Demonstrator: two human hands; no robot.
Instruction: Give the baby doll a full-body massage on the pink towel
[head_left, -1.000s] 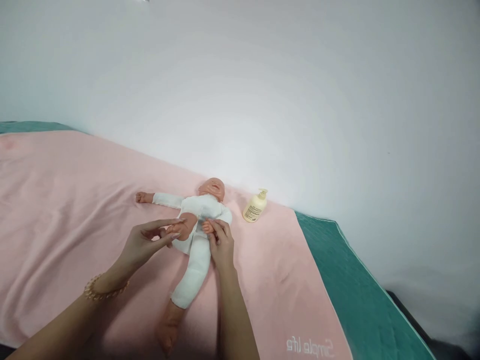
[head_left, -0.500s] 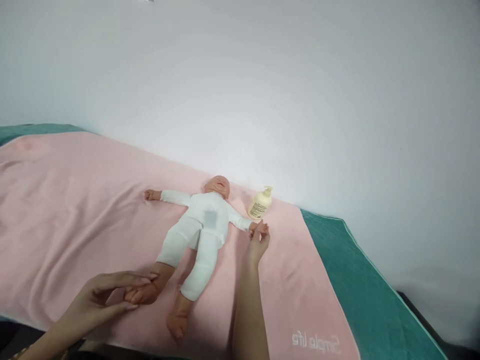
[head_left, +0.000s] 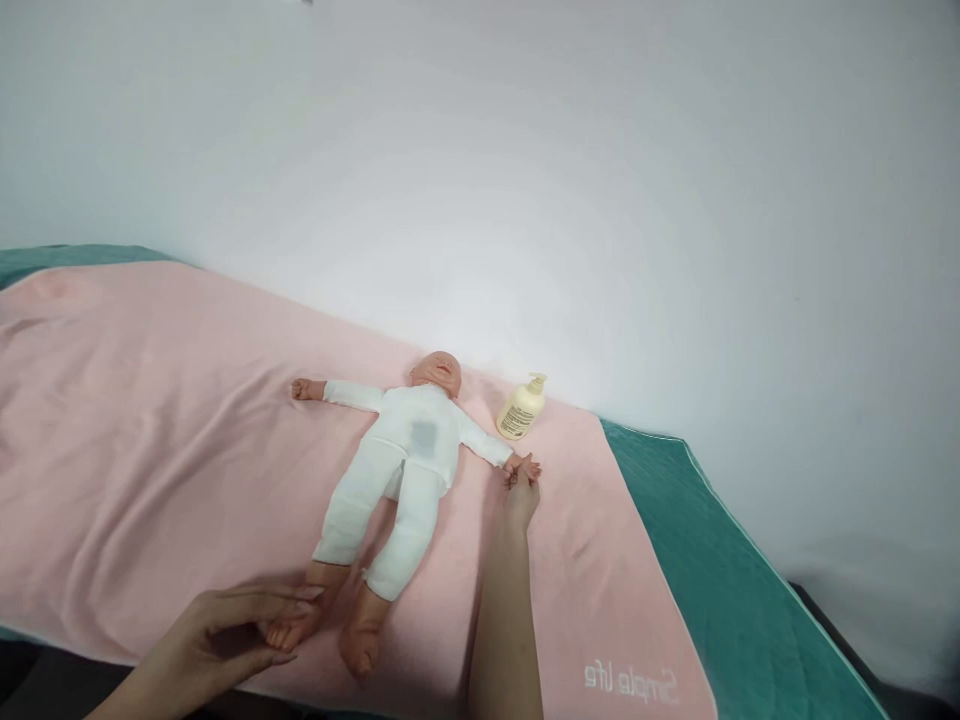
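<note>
A baby doll (head_left: 420, 440) in a white suit with a grey patch on its belly lies on its back, arms spread. My left hand (head_left: 225, 635) is closed around the doll's foot on the left, thumb below and fingers above. The doll's other foot (head_left: 362, 640) rests free beside it. My right hand (head_left: 523, 500) pinches the doll's small hand (head_left: 529, 467) on the right side. Just beyond that hand, a cream pump bottle (head_left: 520, 408) with printed text stands upright.
Under the doll spreads a pink towel (head_left: 187, 430) with white lettering near its front right corner. Beneath it a green cover (head_left: 750, 550) shows at the right and far left. A pale wall (head_left: 480, 180) rises directly behind.
My left hand has shifted down and right with the doll's foot, and that leg now lies straighter. My right hand has moved slightly down and right with the doll's hand.
</note>
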